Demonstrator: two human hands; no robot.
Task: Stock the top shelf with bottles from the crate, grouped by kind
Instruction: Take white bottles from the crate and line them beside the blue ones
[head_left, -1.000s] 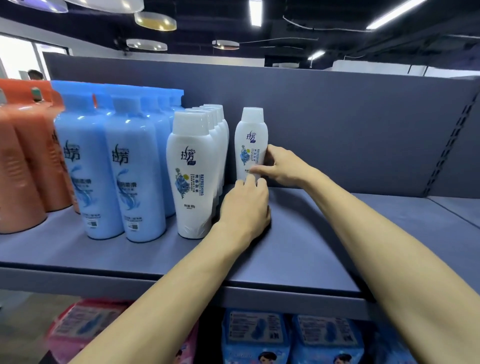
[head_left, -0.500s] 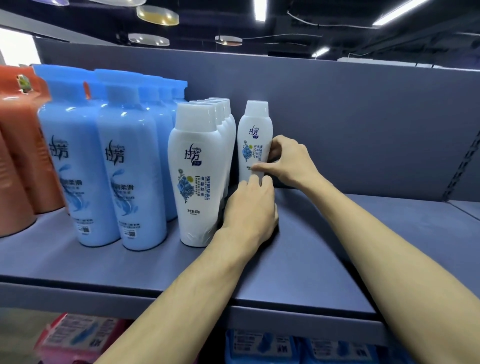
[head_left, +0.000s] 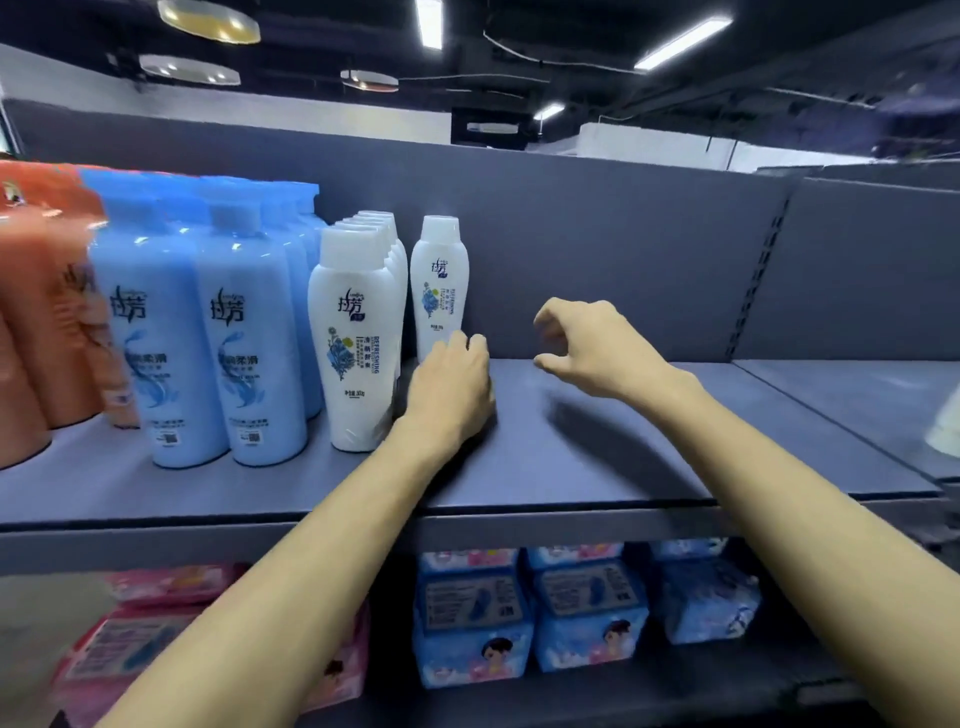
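Note:
On the grey top shelf (head_left: 597, 457) stand rows of bottles by kind: orange bottles (head_left: 41, 322) at the far left, then blue bottles (head_left: 249, 332), then a row of white bottles (head_left: 356, 343). A lone white bottle (head_left: 439, 275) stands upright at the back, just right of the white row. My left hand (head_left: 452, 384) rests on the shelf with its fingertips at the base of that bottle. Farther right, my right hand (head_left: 587, 343) hovers above the shelf, apart from the bottle, with loosely curled fingers that hold nothing. The crate is out of view.
The grey back panel (head_left: 623, 249) closes the shelf behind. To the right of my hands the shelf surface is bare up to a blurred white object (head_left: 945, 426) at the frame's edge. Below are pink packs (head_left: 156, 639) and blue packs (head_left: 530, 608).
My right hand has let go of the lone white bottle and drawn away to the right. My left hand stays at the bottle's base.

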